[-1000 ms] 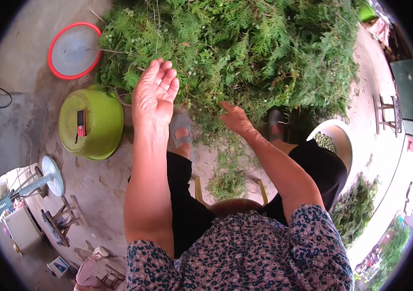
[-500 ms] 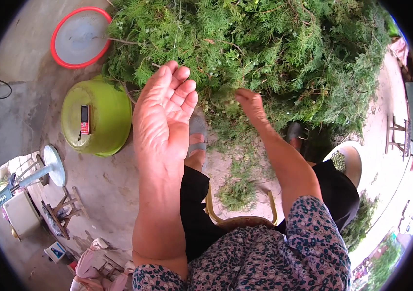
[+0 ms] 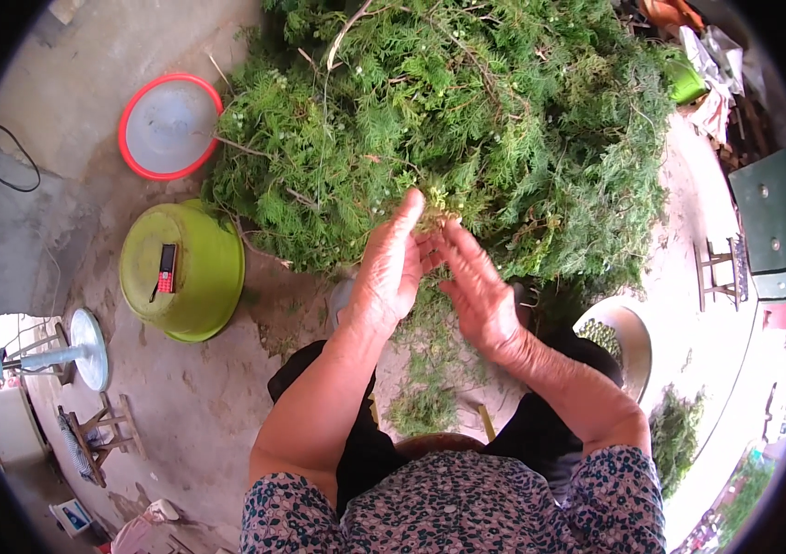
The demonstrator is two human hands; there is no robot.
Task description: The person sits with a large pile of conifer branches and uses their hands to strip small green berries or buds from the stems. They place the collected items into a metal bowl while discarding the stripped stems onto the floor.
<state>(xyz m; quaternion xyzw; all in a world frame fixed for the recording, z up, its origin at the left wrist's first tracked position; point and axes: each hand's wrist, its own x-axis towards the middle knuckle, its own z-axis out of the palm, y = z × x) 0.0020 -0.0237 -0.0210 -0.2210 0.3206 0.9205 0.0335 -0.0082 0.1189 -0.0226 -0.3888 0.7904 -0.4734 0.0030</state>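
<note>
A big heap of green cypress branches fills the space in front of me, dotted with small pale cones. My left hand is at the near edge of the heap, cupped, with thumb raised and fingers pointing right. Facing it closely, my right hand has its fingers stretched forward and its thumb apart. A yellowish-green sprig shows just beyond the fingertips; whether it is touched I cannot tell. Loose green clippings lie on the ground between my knees.
An upturned lime-green tub with a red phone on it stands at left. Behind it is a red-rimmed round basin. By my right knee is a pale bowl of green cones. A fan and wooden stool stand farther left.
My left hand has moved right and toward me from its raised, palm-up pose. My right hand has left the branches and its closed fingers have straightened. The view has shifted too.
</note>
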